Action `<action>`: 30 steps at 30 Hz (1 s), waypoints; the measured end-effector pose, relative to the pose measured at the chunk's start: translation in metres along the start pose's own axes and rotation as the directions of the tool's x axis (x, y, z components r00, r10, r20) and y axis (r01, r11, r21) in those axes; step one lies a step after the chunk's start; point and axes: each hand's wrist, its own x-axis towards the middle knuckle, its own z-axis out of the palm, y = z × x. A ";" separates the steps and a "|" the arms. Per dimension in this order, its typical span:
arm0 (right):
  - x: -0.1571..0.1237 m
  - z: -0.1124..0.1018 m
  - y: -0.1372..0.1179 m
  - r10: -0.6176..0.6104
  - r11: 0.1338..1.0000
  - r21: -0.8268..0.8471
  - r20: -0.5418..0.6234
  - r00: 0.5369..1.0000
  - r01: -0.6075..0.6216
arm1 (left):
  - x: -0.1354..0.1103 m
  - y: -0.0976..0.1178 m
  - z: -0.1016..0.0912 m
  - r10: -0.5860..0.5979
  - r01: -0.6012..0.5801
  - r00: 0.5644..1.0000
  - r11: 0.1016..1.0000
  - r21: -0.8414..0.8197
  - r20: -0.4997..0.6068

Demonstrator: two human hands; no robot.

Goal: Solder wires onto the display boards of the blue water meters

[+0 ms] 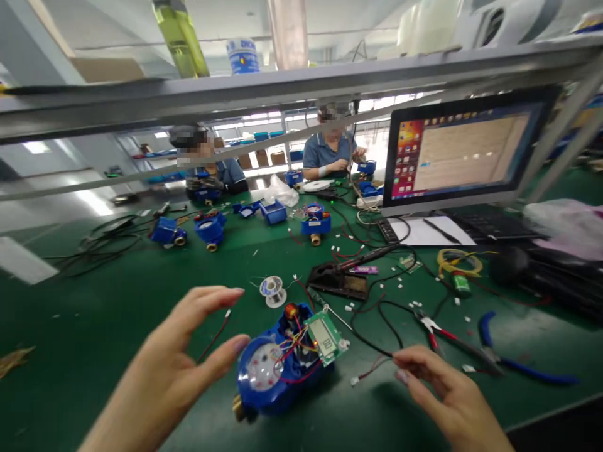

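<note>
In the head view, my left hand point(174, 351) is raised at the left of a blue water meter point(264, 402). Its thumb and fingers are apart, with nothing between them. The meter lies with its housing exposed, showing a round clear dial, a brass fitting, coloured wires and a small green circuit board point(324, 338) with a display and a lit red light. At the right, my right hand point(438, 383) pinches a thin black cable point(374, 345) between thumb and finger. A screwdriver point(336, 317) with a green handle lies behind the meter.
A solder spool point(273, 292) and a soldering iron stand point(339, 280) sit behind the meter. Red-handled pliers point(436, 333) and blue-handled pliers point(499, 358) lie right. Farther back are other meters point(210, 229), a monitor point(461, 150) and two people working. An overhead shelf point(301, 88) crosses above.
</note>
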 end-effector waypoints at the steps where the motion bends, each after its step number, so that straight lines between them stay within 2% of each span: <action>1: 0.001 0.005 0.000 0.008 1.000 0.025 0.016 1.000 -0.008 | -0.006 -0.003 0.008 -0.019 0.022 0.996 0.999 -0.027 0.090; 3: 0.005 0.015 -0.001 0.027 0.996 0.081 0.061 0.998 -0.032 | -0.022 -0.009 0.027 -0.083 0.105 0.965 0.991 -0.080 0.248; 6: 0.018 0.028 0.000 0.040 0.989 0.131 0.167 0.985 -0.063 | -0.052 -0.017 0.056 -0.200 0.255 0.921 0.958 -0.130 0.335; 9: 0.034 0.037 0.004 0.026 0.986 0.150 0.289 0.957 -0.072 | -0.076 -0.022 0.076 -0.303 0.347 0.919 0.926 -0.151 0.254; 13: 0.054 0.042 0.005 -0.017 0.979 0.190 0.446 0.895 -0.076 | -0.091 -0.024 0.093 -0.350 0.384 0.919 0.899 -0.210 0.182; 18: 0.074 0.047 0.005 -0.103 0.957 0.278 0.605 0.790 -0.088 | -0.094 -0.024 0.098 -0.384 0.414 0.910 0.872 -0.260 0.159; 21: 0.081 0.050 0.008 -0.125 0.950 0.298 0.644 0.755 -0.097 | -0.094 -0.024 0.098 -0.404 0.435 0.900 0.852 -0.292 0.160; 23: 0.082 0.052 0.006 -0.120 0.950 0.296 0.644 0.755 -0.102 | -0.094 -0.024 0.099 -0.412 0.443 0.896 0.841 -0.311 0.162; 26: 0.086 0.052 -0.007 -0.076 0.952 0.278 0.620 0.781 -0.129 | -0.095 -0.025 0.101 -0.409 0.439 0.898 0.836 -0.328 0.160; 30: 0.102 0.060 -0.035 0.112 0.944 0.190 0.581 0.806 -0.268 | -0.095 -0.025 0.104 -0.400 0.423 0.906 0.849 -0.316 0.138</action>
